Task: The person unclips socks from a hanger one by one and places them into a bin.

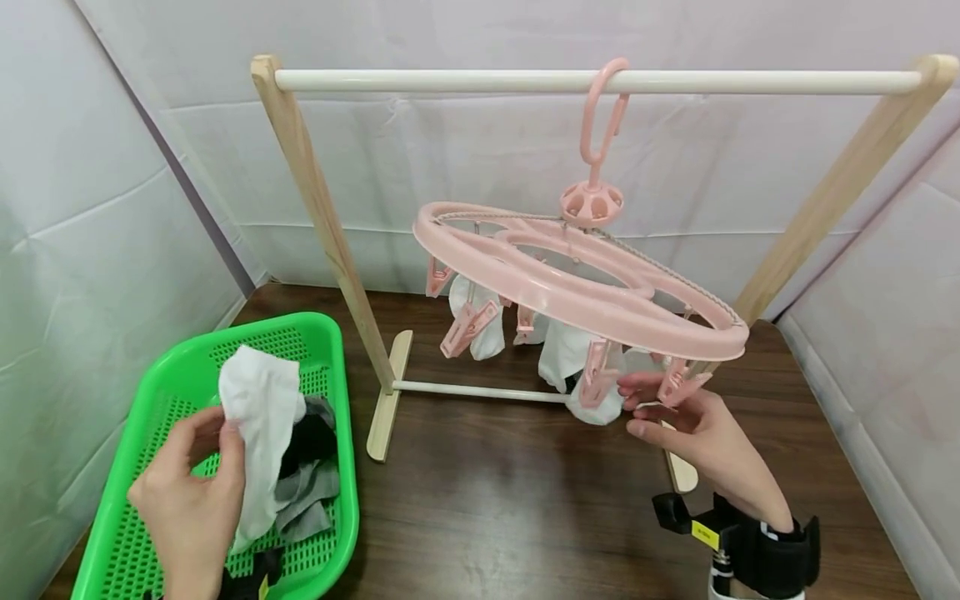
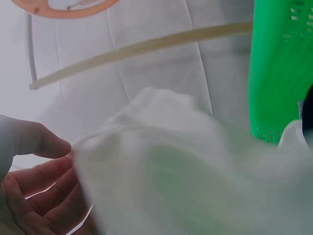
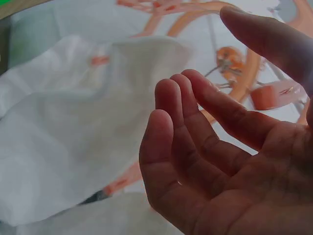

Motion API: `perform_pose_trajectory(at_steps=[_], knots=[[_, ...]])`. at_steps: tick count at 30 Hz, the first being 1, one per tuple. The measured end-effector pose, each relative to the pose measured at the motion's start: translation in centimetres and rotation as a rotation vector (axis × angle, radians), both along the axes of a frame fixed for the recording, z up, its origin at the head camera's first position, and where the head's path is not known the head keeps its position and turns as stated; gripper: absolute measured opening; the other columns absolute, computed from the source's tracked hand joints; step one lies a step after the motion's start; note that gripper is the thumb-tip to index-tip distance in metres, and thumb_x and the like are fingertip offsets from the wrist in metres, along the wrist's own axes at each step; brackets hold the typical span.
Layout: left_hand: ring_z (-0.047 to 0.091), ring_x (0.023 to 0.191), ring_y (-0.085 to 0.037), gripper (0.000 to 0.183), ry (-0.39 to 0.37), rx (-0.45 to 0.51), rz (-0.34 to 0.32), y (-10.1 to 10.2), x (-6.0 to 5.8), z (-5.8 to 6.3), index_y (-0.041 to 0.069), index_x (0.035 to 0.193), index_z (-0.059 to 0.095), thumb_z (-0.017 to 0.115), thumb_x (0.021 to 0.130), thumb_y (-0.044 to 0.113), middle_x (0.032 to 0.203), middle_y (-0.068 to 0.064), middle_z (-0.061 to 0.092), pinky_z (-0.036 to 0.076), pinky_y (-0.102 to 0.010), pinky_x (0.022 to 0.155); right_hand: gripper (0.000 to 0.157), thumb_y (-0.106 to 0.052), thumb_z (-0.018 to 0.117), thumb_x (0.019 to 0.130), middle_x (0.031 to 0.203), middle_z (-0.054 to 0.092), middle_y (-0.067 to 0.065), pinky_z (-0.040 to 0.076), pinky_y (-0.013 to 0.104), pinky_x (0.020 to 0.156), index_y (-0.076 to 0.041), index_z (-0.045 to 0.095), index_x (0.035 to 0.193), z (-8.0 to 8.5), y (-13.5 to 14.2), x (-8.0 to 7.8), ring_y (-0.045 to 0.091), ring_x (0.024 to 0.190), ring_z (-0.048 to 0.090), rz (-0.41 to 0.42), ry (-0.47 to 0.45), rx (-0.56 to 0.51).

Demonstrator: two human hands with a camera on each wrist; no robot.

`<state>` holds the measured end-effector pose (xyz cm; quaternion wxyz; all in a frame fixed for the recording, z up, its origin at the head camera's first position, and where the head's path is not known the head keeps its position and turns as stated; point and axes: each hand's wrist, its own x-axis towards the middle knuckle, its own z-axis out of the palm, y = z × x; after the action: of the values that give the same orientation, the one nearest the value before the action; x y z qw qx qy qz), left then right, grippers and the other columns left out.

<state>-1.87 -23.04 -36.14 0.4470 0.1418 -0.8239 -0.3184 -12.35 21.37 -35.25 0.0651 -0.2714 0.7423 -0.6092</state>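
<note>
Over the green basket, my left hand pinches a white sock between thumb and fingers at its edge; the left wrist view shows the sock blurred below the thumb tip. My right hand is beside the low right side of a pink round clip hanger, fingers loosely bent and apart from the thumb. A pink clip overlaps that hand in the head view. In the right wrist view the fingers hold nothing, with hanging white cloth close by. Several white socks hang under the ring.
The hanger hooks over a white rod between wooden posts, and its ring tilts down to the right. Dark and grey socks lie in the basket. A lower white bar crosses above the brown tabletop.
</note>
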Motion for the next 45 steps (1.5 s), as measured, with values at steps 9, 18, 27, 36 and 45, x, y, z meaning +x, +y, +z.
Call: perform_pose_trajectory(at_steps=[9,18,27,36,45], knots=[[0.047,0.082,0.021,0.014,0.044,-0.026,-0.080,0.2,-0.2,-0.4,-0.009,0.099,0.068,0.061,0.087,-0.009,0.086,-0.023,0.069,0.037,-0.007,0.076,0.035,-0.002,0.064,0.092,0.115,0.064,0.006,0.051,0.027,0.082,-0.004,0.058,0.126,-1.9,0.5,0.5,0.015,0.101,0.062,0.069,0.015,0.211],[0.048,0.081,0.021,0.014,0.040,-0.034,-0.142,1.2,-0.6,-0.7,-0.006,0.097,0.070,0.063,0.085,-0.010,0.084,-0.019,0.070,0.040,-0.009,0.072,0.035,0.000,0.063,0.092,0.115,0.062,0.006,0.051,0.028,0.082,-0.009,0.060,0.126,-2.7,-0.8,0.8,0.016,0.102,0.060,0.166,0.066,0.179],[0.054,0.078,0.015,0.017,0.061,-0.076,-0.207,2.0,-0.8,-1.0,-0.003,0.093,0.071,0.065,0.081,-0.012,0.080,-0.015,0.070,0.041,-0.007,0.072,0.030,-0.006,0.062,0.095,0.116,0.062,0.005,0.050,0.029,0.084,-0.007,0.060,0.125,-2.8,-1.4,0.8,0.018,0.102,0.061,0.143,0.013,0.203],[0.066,0.070,-0.017,0.019,0.060,-0.122,-0.328,3.5,-1.7,-1.3,-0.001,0.092,0.071,0.065,0.079,-0.013,0.081,-0.012,0.071,0.042,-0.006,0.073,0.027,-0.013,0.064,0.095,0.113,0.063,0.002,0.050,0.031,0.083,-0.015,0.062,0.122,-3.4,-2.5,0.5,0.017,0.098,0.062,0.128,0.005,0.256],[0.068,0.075,-0.025,0.024,0.078,-0.162,-0.418,5.3,-2.6,-1.2,0.001,0.095,0.070,0.067,0.076,-0.015,0.088,-0.010,0.071,0.047,-0.017,0.074,0.028,-0.013,0.065,0.094,0.113,0.063,0.000,0.050,0.030,0.084,-0.009,0.062,0.122,-3.4,-3.0,0.3,0.017,0.098,0.062,0.124,0.025,0.259]])
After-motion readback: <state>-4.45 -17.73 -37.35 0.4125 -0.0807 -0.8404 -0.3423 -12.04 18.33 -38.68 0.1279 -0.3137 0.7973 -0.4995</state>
